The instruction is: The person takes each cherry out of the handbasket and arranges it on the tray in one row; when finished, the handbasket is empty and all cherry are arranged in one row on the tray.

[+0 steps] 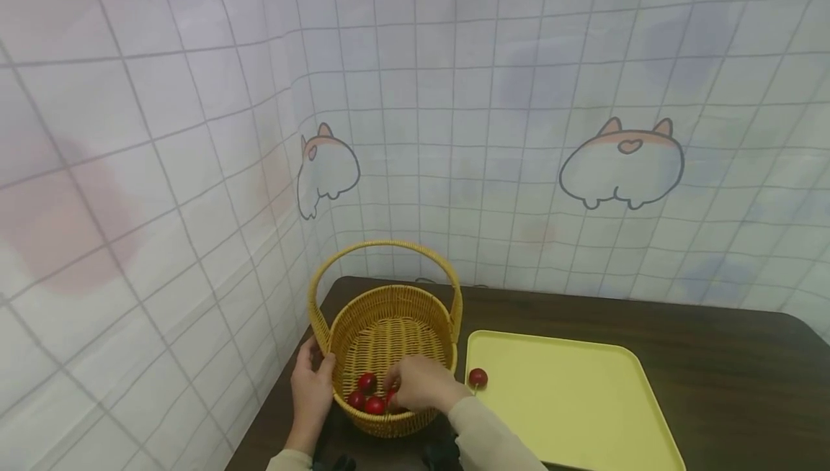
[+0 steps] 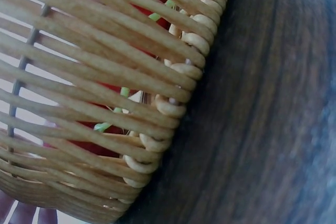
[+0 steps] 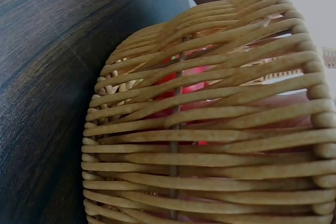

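A woven wicker basket (image 1: 395, 298) with a tall arched handle stands on the table. My left hand (image 1: 311, 384) grips its left rim near the foot of the handle, thumb at the rim and fingers outside. Inside the basket, my right hand (image 1: 421, 382) reaches over the near right rim and pinches a red cherry (image 1: 391, 397), mostly hidden by the fingers. Several other cherries (image 1: 375, 405) lie at the near side of the basket floor. Both wrist views show the woven wall (image 2: 79, 77) close up, with red fruit (image 3: 178, 85) behind the gaps and green stems in the left one.
Right of the basket lies a shallow yellow tray (image 1: 570, 399). One cherry (image 1: 478, 378) with its stem rests at the tray's left edge. The dark wood table (image 1: 726, 363) meets a white gridded cloth (image 1: 467, 168) at the back and left.
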`<state>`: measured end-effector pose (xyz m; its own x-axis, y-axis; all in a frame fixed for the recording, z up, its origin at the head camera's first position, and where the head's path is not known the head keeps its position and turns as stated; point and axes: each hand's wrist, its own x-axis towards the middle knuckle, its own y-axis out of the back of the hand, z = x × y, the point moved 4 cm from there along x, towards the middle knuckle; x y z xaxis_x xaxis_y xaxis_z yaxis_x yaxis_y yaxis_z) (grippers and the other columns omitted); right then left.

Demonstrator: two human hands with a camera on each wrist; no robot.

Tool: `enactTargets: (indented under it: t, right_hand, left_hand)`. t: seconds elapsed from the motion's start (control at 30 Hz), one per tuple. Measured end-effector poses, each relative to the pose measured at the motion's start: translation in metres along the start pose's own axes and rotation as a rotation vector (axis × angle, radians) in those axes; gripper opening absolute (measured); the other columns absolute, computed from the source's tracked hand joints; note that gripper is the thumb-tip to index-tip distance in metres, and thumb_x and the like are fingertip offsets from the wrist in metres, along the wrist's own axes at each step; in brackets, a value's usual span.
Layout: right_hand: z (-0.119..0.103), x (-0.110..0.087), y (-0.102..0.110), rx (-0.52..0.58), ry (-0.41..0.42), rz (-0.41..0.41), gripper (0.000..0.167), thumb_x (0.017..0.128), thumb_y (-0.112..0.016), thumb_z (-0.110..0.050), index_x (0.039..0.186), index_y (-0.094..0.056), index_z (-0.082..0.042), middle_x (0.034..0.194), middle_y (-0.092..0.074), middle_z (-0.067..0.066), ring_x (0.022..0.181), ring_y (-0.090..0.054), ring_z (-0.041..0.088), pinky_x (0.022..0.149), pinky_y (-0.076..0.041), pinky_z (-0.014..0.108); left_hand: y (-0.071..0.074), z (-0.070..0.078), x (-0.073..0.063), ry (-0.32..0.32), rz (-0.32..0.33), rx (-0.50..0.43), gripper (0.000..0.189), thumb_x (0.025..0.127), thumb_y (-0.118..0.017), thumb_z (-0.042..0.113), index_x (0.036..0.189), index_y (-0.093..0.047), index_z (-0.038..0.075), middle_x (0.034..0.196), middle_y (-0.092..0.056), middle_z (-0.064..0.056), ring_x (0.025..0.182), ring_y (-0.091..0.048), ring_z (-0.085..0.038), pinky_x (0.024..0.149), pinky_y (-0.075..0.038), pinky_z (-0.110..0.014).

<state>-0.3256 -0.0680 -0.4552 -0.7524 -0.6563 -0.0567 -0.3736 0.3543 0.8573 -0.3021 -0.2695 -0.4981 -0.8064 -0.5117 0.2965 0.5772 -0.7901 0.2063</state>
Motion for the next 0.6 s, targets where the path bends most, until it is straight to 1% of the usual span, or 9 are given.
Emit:
enactTargets:
  t: [0.1, 0.2, 0.27, 0.33, 0.43, 0.6]
  right_hand:
    - [0.0002, -0.0006, 0.0003, 0.005, -0.014, -0.007, 0.020, 0.077, -0.078, -0.024, 0.097, -0.076, -0.021, 0.092, -0.069, -0.011, 0.080, -0.059, 0.007, 0.070, -0.049, 0.030]
    - [0.0000, 0.0001, -0.0005, 0.013, -0.018, -0.012, 0.021, 0.076, -0.078, -0.023, 0.097, -0.076, -0.021, 0.093, -0.069, -0.011, 0.079, -0.058, 0.007, 0.070, -0.049, 0.030]
    - [-0.0003, 0.0005, -0.0008, 0.017, -0.011, -0.010, 0.020, 0.077, -0.078, -0.022, 0.097, -0.075, -0.020, 0.090, -0.068, -0.010, 0.077, -0.057, 0.007, 0.068, -0.049, 0.030]
    - [-0.0002, 0.0009, -0.0007, 0.034, 0.003, 0.004, 0.020, 0.078, -0.077, -0.020, 0.097, -0.075, -0.018, 0.087, -0.067, -0.011, 0.074, -0.055, 0.006, 0.067, -0.048, 0.028]
    - [-0.0006, 0.0013, 0.0000, 0.077, 0.047, 0.042, 0.019, 0.078, -0.076, -0.018, 0.097, -0.074, -0.017, 0.084, -0.065, -0.012, 0.070, -0.052, 0.006, 0.066, -0.046, 0.026]
    - [-0.0006, -0.0001, 0.0018, 0.133, 0.118, 0.088, 0.021, 0.079, -0.077, -0.018, 0.099, -0.074, -0.017, 0.090, -0.066, -0.014, 0.071, -0.051, 0.005, 0.066, -0.045, 0.023]
  left_hand:
    - [-0.0007, 0.0006, -0.0004, 0.004, 0.003, 0.002, 0.044, 0.096, -0.055, 0.005, 0.139, -0.048, 0.001, 0.126, -0.060, -0.020, 0.115, -0.055, -0.030, 0.086, -0.043, -0.025]
    - [-0.0007, 0.0004, -0.0006, 0.013, 0.001, 0.001, 0.044, 0.096, -0.055, 0.005, 0.139, -0.048, 0.001, 0.126, -0.060, -0.020, 0.115, -0.055, -0.029, 0.086, -0.043, -0.026]
    - [-0.0011, 0.0007, -0.0008, 0.017, -0.004, -0.001, 0.044, 0.096, -0.055, 0.005, 0.139, -0.048, 0.001, 0.126, -0.060, -0.020, 0.115, -0.054, -0.029, 0.086, -0.043, -0.026]
    - [-0.0012, 0.0013, -0.0010, 0.018, -0.006, -0.003, 0.044, 0.096, -0.054, 0.005, 0.139, -0.048, 0.001, 0.125, -0.060, -0.020, 0.115, -0.055, -0.029, 0.085, -0.043, -0.025]
    - [-0.0006, 0.0017, -0.0007, 0.016, -0.001, -0.006, 0.043, 0.095, -0.055, 0.005, 0.138, -0.048, 0.001, 0.124, -0.060, -0.021, 0.113, -0.055, -0.030, 0.082, -0.043, -0.022]
    - [0.0001, 0.0023, 0.0001, 0.006, 0.002, 0.014, 0.043, 0.095, -0.055, 0.005, 0.138, -0.049, 0.001, 0.123, -0.061, -0.021, 0.112, -0.056, -0.030, 0.083, -0.044, -0.026]
